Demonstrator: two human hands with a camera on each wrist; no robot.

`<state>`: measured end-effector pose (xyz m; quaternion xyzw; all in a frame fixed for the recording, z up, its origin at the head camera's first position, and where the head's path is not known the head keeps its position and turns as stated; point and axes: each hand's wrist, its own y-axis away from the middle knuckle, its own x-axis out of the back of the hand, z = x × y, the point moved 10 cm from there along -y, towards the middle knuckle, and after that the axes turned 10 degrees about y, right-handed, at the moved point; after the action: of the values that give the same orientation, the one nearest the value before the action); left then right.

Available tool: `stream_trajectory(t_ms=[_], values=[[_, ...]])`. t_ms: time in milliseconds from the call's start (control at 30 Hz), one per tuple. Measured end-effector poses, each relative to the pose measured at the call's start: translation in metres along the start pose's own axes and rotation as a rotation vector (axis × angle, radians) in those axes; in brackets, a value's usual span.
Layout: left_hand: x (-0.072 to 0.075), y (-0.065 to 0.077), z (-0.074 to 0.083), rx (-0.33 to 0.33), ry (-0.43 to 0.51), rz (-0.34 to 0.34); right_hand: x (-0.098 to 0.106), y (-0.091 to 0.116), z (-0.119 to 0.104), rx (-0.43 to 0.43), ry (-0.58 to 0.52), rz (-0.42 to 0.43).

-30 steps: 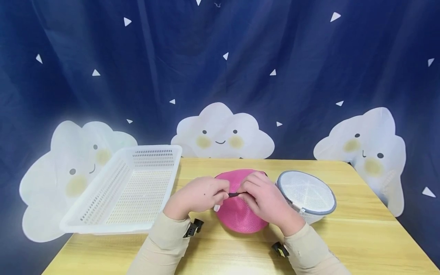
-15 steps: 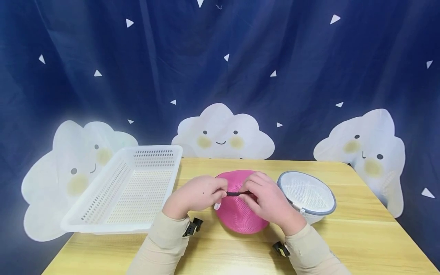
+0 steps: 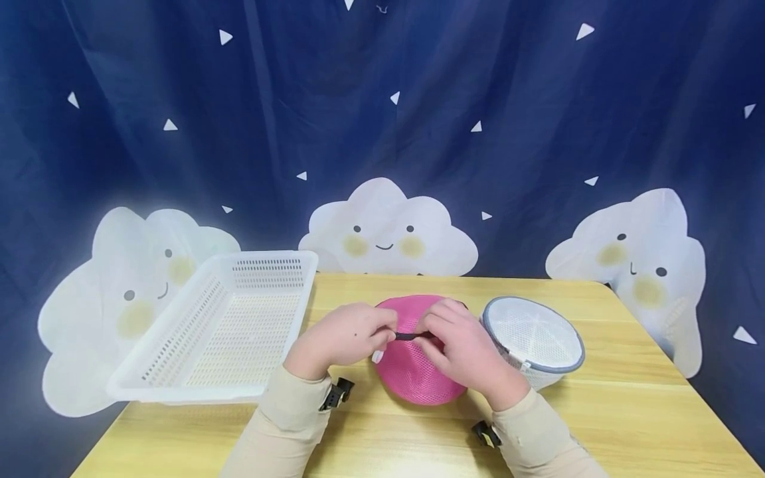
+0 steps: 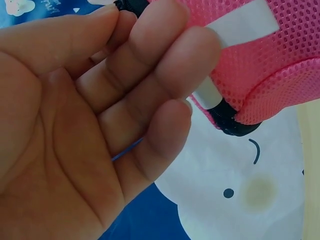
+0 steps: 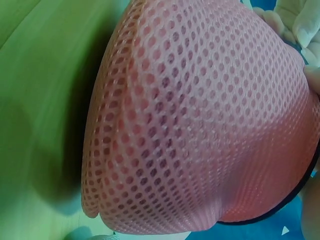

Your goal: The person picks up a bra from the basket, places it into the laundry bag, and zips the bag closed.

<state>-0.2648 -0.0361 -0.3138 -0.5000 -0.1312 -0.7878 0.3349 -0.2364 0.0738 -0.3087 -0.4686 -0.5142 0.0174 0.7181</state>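
A pink mesh laundry bag (image 3: 421, 382) with black edging stands at the middle of the table, under both hands. My left hand (image 3: 346, 335) pinches one end of the black strip (image 3: 408, 336) between thumb and forefinger. Its other fingers are loosely bent, as the left wrist view shows, beside a white tag (image 4: 247, 24) on the bag. My right hand (image 3: 463, 345) pinches the same strip a short way to the right. Mesh fills most of the right wrist view, where the bag (image 5: 200, 110) hides nearly all of the right hand.
To the left stands a white slotted plastic basket (image 3: 197, 396), close to the left forearm. A white mesh laundry bag (image 3: 534, 335) with grey trim is upright just right of the right hand. Behind the wooden table (image 3: 633, 411) hangs a dark blue cloud-print curtain (image 3: 382, 79).
Compared with a second ago, a longer stretch of the black strip shows between the hands, the right fingers having shifted slightly along it. Bag and basket stay put.
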Motion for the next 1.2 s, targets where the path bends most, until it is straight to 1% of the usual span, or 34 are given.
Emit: stream_trajectory(t_ms=[200, 467, 667, 967, 1200], values=[[-0.002, -0.001, 0.006, -0.031, 0.005, 0.002, 0.0, -0.001, -0.005, 0.011, 0.004, 0.011], [-0.005, -0.004, 0.011, -0.024, 0.019, -0.012, -0.001, -0.001, -0.007, 0.022, 0.021, 0.014], [-0.007, -0.006, 0.01, -0.03, 0.019, -0.003, 0.002, -0.001, -0.009, 0.035, 0.014, 0.045], [-0.003, -0.006, 0.013, -0.069, -0.033, 0.025, 0.004, -0.002, -0.007, 0.041, 0.012, 0.058], [0.001, -0.003, 0.007, -0.064, -0.073, 0.052, 0.007, -0.002, -0.003, 0.028, 0.019, 0.068]])
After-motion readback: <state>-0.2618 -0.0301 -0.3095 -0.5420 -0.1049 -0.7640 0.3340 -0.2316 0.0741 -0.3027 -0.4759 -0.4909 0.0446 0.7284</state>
